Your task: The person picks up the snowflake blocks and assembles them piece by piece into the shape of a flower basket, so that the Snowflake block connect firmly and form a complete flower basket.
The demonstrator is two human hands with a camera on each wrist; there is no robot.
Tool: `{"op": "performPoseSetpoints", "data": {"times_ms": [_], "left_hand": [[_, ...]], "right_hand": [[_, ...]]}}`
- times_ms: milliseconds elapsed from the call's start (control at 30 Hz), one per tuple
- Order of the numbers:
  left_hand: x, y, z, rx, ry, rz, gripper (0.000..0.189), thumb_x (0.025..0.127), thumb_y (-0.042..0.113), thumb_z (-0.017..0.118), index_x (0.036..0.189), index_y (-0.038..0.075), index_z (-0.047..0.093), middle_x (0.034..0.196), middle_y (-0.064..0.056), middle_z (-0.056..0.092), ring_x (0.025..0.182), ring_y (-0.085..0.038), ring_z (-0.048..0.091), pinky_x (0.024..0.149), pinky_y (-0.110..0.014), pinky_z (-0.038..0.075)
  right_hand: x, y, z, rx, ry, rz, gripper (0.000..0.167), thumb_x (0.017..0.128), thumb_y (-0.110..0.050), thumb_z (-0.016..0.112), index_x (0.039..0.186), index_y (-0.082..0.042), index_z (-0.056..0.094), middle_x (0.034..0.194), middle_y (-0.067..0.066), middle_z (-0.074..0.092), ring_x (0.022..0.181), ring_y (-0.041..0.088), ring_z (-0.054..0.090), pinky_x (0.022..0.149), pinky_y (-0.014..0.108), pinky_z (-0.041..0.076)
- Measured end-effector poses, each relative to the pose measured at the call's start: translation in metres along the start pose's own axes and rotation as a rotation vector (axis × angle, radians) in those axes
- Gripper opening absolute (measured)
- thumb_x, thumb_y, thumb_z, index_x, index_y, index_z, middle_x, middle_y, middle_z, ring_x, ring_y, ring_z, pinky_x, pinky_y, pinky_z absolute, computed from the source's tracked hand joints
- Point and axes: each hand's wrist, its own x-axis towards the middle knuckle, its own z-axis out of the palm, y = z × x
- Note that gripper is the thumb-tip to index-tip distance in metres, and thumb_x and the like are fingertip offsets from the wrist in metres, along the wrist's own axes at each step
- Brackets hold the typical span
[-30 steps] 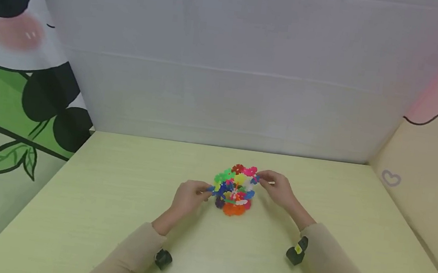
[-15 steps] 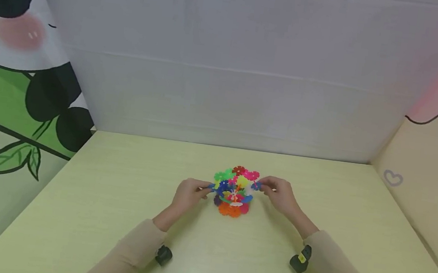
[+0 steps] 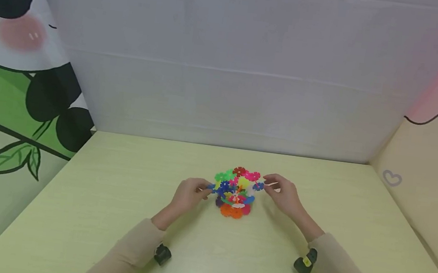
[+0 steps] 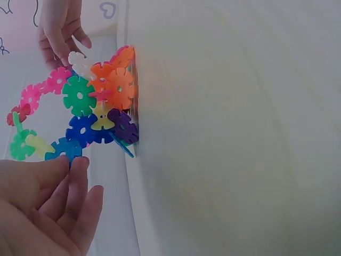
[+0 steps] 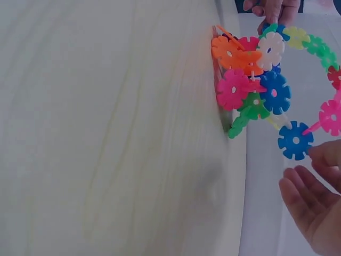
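A colourful construction of interlocking notched plastic flower discs [image 3: 238, 198] stands on the table, with an arched chain of discs rising from its base. My left hand [image 3: 188, 195] pinches a blue disc [image 4: 63, 148] at the left side of the chain between thumb and finger. On the opposite side, my right hand [image 3: 285, 198] has its fingers spread apart, one fingertip right at the edge of another blue disc [image 5: 295, 141]. Orange discs [image 4: 121, 88] sit low at the front, and a red disc [image 3: 239, 171] tops the arch.
The pale yellow table [image 3: 114, 187] meets a white cloth backdrop [image 3: 228, 64] behind the construction. Printed side panels stand left [image 3: 18, 130] and right [image 3: 435, 181]. A dark wrist camera [image 3: 162, 255] sits on the left sleeve, another camera [image 3: 304, 265] on the right.
My right hand has drawn outward to the right, and its fingers have loosened from the blue disc. That side of the chain has shifted slightly right. The left hand keeps its pinch.
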Motion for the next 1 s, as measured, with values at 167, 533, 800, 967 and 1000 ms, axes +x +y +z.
{"op": "performPoseSetpoints", "data": {"times_ms": [167,533,800,967,1000], "left_hand": [[0.0,-0.002,0.0,-0.058,0.008,-0.022,0.013,0.091,0.005,0.067,0.099,-0.002,0.073,0.093,-0.018,0.077,0.074,-0.024,0.074,0.068,-0.029,0.059],[-0.012,0.019,0.013,-0.103,-0.06,-0.003,0.012,0.09,0.004,0.067,0.094,-0.006,0.071,0.089,-0.023,0.076,0.074,-0.03,0.074,0.052,-0.018,0.045],[-0.013,0.023,0.027,-0.134,-0.006,0.006,0.01,0.088,0.005,0.069,0.09,-0.004,0.07,0.085,-0.021,0.076,0.069,-0.028,0.074,0.047,-0.016,0.039],[-0.012,0.025,0.029,-0.126,0.034,0.007,0.009,0.088,0.006,0.069,0.09,-0.003,0.07,0.084,-0.019,0.076,0.069,-0.026,0.074,0.049,-0.015,0.042],[-0.012,0.025,0.03,-0.124,0.047,0.011,0.009,0.088,0.006,0.069,0.09,-0.003,0.07,0.085,-0.019,0.076,0.069,-0.026,0.074,0.051,-0.015,0.044]], "right_hand": [[-0.007,-0.013,0.006,0.01,0.137,-0.022,0.015,0.088,-0.001,0.069,0.103,0.003,0.068,0.09,0.016,0.07,0.082,0.025,0.065,0.069,0.017,0.052],[-0.018,-0.043,0.038,-0.22,-0.183,-0.225,0.022,0.083,-0.021,0.078,0.099,-0.005,0.075,0.092,0.004,0.075,0.085,0.019,0.068,0.072,0.026,0.056],[-0.014,-0.043,0.053,-0.325,-0.128,-0.146,0.014,0.08,-0.018,0.081,0.088,-0.007,0.079,0.083,0.003,0.075,0.077,0.014,0.065,0.067,0.023,0.053],[-0.012,-0.042,0.057,-0.349,-0.088,-0.125,0.012,0.078,-0.014,0.083,0.086,-0.006,0.079,0.08,0.004,0.075,0.076,0.015,0.062,0.066,0.025,0.052],[-0.011,-0.042,0.058,-0.355,-0.078,-0.128,0.011,0.078,-0.012,0.082,0.086,-0.005,0.079,0.081,0.005,0.074,0.076,0.016,0.061,0.066,0.026,0.052]]}}
